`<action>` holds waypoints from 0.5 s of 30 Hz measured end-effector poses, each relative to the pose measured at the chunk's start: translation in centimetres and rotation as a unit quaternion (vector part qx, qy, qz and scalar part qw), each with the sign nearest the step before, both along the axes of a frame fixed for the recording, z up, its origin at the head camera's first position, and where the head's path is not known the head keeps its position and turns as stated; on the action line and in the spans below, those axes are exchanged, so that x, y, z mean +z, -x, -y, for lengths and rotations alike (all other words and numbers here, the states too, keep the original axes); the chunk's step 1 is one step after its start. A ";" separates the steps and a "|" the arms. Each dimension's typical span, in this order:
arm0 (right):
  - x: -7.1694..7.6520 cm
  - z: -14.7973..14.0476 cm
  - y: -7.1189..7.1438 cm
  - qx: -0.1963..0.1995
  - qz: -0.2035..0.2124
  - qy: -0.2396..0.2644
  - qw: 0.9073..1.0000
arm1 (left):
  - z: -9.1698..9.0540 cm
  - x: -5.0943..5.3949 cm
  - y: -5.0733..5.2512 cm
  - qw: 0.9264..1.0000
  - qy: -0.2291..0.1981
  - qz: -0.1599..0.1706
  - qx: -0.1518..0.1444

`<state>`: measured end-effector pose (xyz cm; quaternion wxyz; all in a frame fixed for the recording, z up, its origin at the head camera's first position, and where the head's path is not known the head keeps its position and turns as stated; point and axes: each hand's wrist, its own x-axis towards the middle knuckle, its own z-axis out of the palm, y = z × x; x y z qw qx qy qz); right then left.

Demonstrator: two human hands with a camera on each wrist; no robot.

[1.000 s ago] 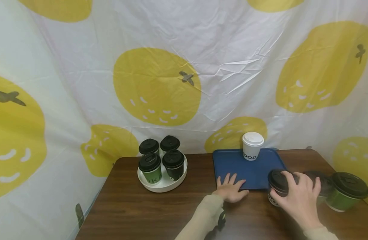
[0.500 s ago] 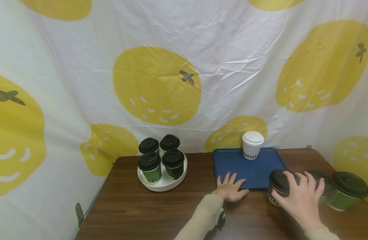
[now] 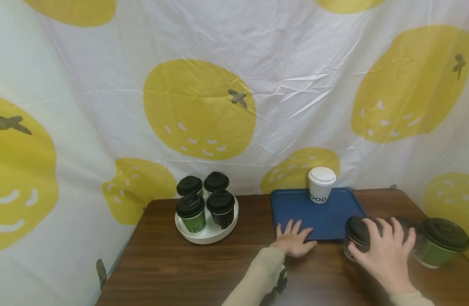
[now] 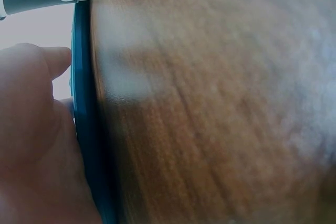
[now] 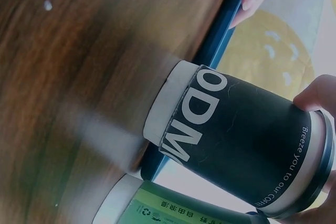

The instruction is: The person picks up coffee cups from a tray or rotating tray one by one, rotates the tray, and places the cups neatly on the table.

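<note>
- while the left hand (image 3: 293, 243) showed no clear shift against the frames of the last second, the right hand (image 3: 388, 254) and the black cup (image 5: 239, 140) had moved slightly rightward; this was judged a minor adjustment, with the cup off the blue tray (image 3: 326, 219).
- right hand: fingers curled about the lid, gripping the cup from above. whether the base touched the table (image 3: 180, 272) could not be told.
- left hand: fingers spread, back upward, at the tray's near edge, gripping nothing.
- cup position: just beside the tray's near right corner.
- tray load: one white cup (image 3: 321, 185), upright toward the far edge; bare blue surface lay nearer the left hand.
- right flank: a second dark lid (image 3: 408, 228), partly hidden by the right hand, and a green cup (image 3: 441, 244) sat near; sideways room was judged tight.
- left flank: bare wood separated the blue tray from the round white tray (image 3: 205, 241) and its four lidded cups (image 3: 220, 202).
- far edge: a hanging cloth (image 3: 288, 127) rose close behind, judged a limit on reach.
</note>
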<state>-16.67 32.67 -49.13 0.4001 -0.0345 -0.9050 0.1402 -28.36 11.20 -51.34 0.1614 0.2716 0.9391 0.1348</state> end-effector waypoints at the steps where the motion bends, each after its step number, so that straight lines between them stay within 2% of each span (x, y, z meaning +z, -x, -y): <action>1: 0.0 0.0 0.0 0.000 0.002 0.002 1.000 | 0.0 0.1 0.0 1.000 0.000 0.000 0.000; 5: 0.2 0.1 -0.1 -0.003 0.011 0.003 1.000 | 0.1 0.4 -0.2 1.000 0.000 0.002 0.000; 9: 0.6 0.8 -0.2 -0.001 0.008 -0.010 1.000 | 0.0 0.2 -0.1 1.000 -0.001 0.005 -0.001; 15: 1.3 3.1 0.0 0.034 -0.066 -0.025 0.997 | -0.1 -0.4 0.2 1.000 0.007 0.004 -0.002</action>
